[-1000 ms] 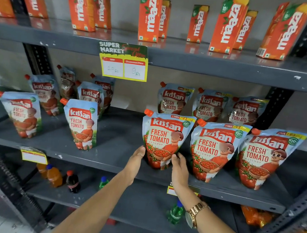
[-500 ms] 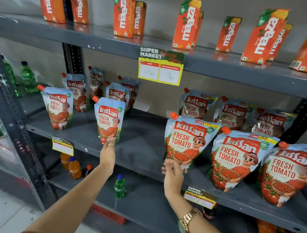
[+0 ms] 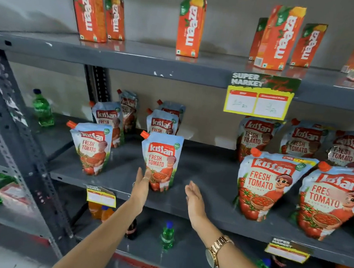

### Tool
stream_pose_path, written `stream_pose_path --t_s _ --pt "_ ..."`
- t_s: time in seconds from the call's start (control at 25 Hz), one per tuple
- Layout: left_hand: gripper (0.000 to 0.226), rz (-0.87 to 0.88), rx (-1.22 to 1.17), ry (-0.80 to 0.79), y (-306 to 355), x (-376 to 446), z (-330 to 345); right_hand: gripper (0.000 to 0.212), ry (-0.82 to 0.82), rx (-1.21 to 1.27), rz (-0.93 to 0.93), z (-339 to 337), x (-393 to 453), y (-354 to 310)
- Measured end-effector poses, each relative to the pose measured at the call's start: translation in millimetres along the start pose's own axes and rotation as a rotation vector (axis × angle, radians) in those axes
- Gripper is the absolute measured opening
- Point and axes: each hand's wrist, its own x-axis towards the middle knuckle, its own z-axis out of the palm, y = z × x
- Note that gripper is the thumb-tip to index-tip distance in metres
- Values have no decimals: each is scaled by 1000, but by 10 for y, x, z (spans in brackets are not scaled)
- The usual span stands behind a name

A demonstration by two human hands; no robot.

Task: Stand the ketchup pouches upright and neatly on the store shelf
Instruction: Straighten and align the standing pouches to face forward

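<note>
Several Kissan ketchup pouches stand on the grey middle shelf [image 3: 206, 177]. One small pouch [image 3: 161, 160] is upright at the shelf's front, left of centre. My left hand [image 3: 141, 188] is flat against its lower left side, fingers straight. My right hand [image 3: 194, 198], with a gold watch on the wrist, hovers open a little to the pouch's right, not touching it. Another small pouch [image 3: 92, 146] stands further left, with more behind both. Larger pouches [image 3: 267, 183] stand in rows at the right.
Orange Maaza juice cartons [image 3: 190, 25] stand on the top shelf. A yellow price tag [image 3: 258, 102] hangs from its edge. Green and dark drink bottles [image 3: 167, 235] sit on the lower shelf, and a green bottle [image 3: 42, 107] stands at far left. A perforated upright post [image 3: 16, 137] frames the left.
My view has swung left. Both hands left the large pouch and moved left to the small front pouch; the left hand now touches its side, the right hovers beside it.
</note>
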Motion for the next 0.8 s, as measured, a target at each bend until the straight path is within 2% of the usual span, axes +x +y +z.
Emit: stream_pose_path --t_s 0.12,0.28,0.6,0.8 --pt "54 62 0 -100 61 139 -73 49 -55 -32 -15 417 151 -3" --pt "48 66 -18 -204 142 212 -254 49 37 -63 -19 723 181 -68" --pt "48 42 14 -141 187 421 -651 49 67 -241 -49 1094 109 -148" --pt "49 29 -5 -140 163 491 -732 44 88 -244 -91 1204 24 -152"
